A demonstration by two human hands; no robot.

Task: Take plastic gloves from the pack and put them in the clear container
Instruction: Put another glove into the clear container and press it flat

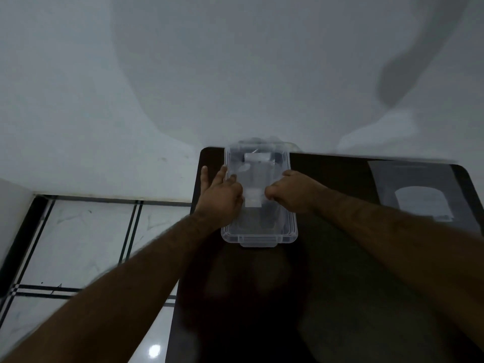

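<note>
The clear container stands on the dark table at its far left part, long side pointing away from me. Both my hands are over its middle. My left hand and my right hand pinch a small folded plastic glove between them, just above or inside the container. Another pale folded glove lies at the container's far end. The glove pack, a flat clear packet with a white window, lies on the table to the right, apart from both hands.
The dark table ends at a rounded far edge against a white wall. White floor tiles with dark lines lie to the left, below the table's left edge.
</note>
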